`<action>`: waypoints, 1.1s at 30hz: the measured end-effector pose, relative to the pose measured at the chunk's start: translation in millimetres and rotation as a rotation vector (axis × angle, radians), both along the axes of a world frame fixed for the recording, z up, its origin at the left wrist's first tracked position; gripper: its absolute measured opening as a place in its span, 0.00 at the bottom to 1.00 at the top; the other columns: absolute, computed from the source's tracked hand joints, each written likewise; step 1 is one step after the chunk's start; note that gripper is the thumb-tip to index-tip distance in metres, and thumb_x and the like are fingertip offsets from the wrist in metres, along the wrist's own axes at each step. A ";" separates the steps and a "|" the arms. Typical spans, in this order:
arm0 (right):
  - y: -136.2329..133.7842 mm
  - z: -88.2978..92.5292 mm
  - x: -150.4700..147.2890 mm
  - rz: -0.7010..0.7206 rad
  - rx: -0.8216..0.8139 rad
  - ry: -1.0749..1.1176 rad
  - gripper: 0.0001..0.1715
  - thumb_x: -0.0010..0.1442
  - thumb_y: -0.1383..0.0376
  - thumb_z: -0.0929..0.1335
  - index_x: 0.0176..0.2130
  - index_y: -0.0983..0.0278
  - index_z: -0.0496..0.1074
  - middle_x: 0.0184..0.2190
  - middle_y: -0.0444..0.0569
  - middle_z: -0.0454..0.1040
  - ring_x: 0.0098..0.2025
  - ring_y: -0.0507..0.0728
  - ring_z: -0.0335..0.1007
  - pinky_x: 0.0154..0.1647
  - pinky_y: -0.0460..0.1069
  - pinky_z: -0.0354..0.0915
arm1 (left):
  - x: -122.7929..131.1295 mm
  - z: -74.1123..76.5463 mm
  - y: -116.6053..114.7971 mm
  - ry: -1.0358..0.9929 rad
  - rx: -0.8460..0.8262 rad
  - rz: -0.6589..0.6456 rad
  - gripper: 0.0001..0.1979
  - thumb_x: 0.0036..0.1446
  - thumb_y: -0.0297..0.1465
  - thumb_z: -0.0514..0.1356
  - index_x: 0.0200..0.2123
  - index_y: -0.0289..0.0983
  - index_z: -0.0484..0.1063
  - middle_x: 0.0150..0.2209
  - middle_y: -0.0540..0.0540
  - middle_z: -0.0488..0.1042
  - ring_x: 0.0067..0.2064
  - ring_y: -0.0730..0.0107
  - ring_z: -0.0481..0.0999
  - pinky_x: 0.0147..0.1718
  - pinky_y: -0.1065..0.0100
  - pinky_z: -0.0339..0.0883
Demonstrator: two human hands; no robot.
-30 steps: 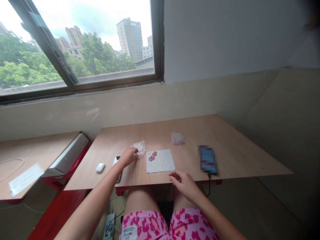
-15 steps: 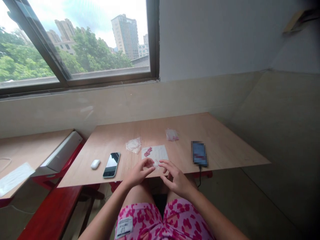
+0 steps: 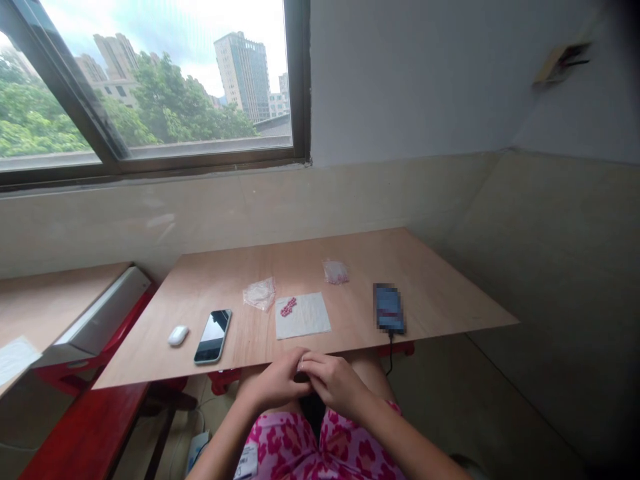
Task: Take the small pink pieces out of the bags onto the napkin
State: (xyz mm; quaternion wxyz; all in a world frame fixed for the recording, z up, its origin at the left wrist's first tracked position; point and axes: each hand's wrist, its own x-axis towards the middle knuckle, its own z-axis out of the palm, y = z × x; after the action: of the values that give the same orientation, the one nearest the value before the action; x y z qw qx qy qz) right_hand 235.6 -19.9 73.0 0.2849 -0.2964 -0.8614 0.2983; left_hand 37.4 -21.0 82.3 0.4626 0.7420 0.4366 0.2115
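Just off the table's front edge, my left hand (image 3: 285,379) and my right hand (image 3: 330,381) meet above my lap, fingertips together. Their fingers are curled around something small and pale that I cannot make out. A white sheet (image 3: 305,325) lies on the wooden table (image 3: 435,287) beyond them, with a cluster of small red-and-white pieces (image 3: 289,307) at its upper left. Behind the sheet are a clear plastic bag (image 3: 260,294) on the left and another bag (image 3: 335,272) with small pinkish items on the right.
A phone (image 3: 213,337) and a white case (image 3: 178,335) lie on the table's left. A blurred-screen device (image 3: 389,308) with a black cable is on the right. A red bench (image 3: 95,433) stands at lower left.
Both hands have drawn back from the sheet toward my lap and come together. The sheet now shows whole. The view has shifted slightly.
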 end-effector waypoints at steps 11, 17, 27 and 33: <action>-22.2 -13.8 -11.8 0.018 -0.085 -0.491 0.19 0.54 0.68 0.67 0.46 0.65 0.77 0.42 0.59 0.81 0.38 0.67 0.80 0.37 0.53 0.70 | 22.4 -10.9 -16.7 0.399 0.263 -0.047 0.10 0.46 0.23 0.58 0.34 0.38 0.68 0.40 0.42 0.75 0.42 0.56 0.74 0.43 0.61 0.65; -20.2 -15.7 -13.1 0.055 -0.133 -0.500 0.21 0.52 0.68 0.67 0.47 0.65 0.76 0.44 0.59 0.81 0.42 0.68 0.79 0.39 0.53 0.69 | 22.9 -9.4 -14.7 0.480 0.313 -0.105 0.11 0.45 0.26 0.62 0.34 0.39 0.68 0.38 0.43 0.76 0.40 0.54 0.75 0.40 0.61 0.65; -11.6 13.8 -7.9 0.099 -0.135 -0.259 0.21 0.59 0.70 0.64 0.52 0.59 0.70 0.50 0.50 0.78 0.50 0.62 0.76 0.48 0.50 0.67 | -9.6 -14.1 1.5 0.452 0.213 0.002 0.09 0.51 0.27 0.62 0.37 0.39 0.70 0.39 0.44 0.77 0.41 0.57 0.76 0.36 0.66 0.61; -9.7 19.5 -9.4 0.100 -0.130 -0.176 0.28 0.59 0.73 0.64 0.57 0.58 0.70 0.52 0.50 0.77 0.51 0.60 0.76 0.51 0.50 0.68 | -17.2 -10.6 3.4 0.361 0.229 0.128 0.11 0.51 0.29 0.63 0.38 0.39 0.68 0.38 0.46 0.77 0.39 0.62 0.75 0.35 0.68 0.61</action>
State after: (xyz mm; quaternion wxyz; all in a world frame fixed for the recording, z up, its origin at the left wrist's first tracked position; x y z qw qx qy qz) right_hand 226.2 -29.5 92.5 0.1730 -0.2962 -0.8756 0.3402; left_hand 20.1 -17.6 71.7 0.2752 0.7863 0.5316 0.1527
